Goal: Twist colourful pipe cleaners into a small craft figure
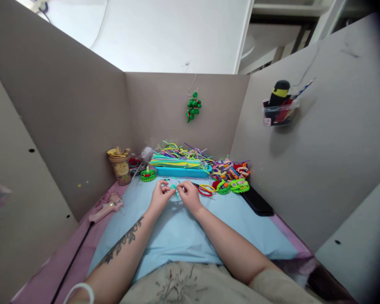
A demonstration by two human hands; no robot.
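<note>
My left hand (pixel 162 192) and my right hand (pixel 190 195) meet over the blue cloth (pixel 174 228). The fingertips of both pinch thin turquoise pipe cleaners (pixel 173 184), which curve up behind the fingers. How they are twisted together is too small to tell. Just right of my right hand lie scissors (pixel 206 190) with red and yellow handles. Behind the hands stands a blue tray (pixel 183 172) heaped with pipe cleaners (pixel 177 161) in many colours. A round green fuzzy piece (pixel 148 174) sits left of the tray.
Green fuzzy pieces (pixel 240 185) and a black flat slab (pixel 257 201) lie at the right. A pink glue gun (pixel 107 210) with a black cord and a cup (pixel 120 168) are at the left. Grey panels enclose the table; a clear holder (pixel 280 115) hangs on the right one.
</note>
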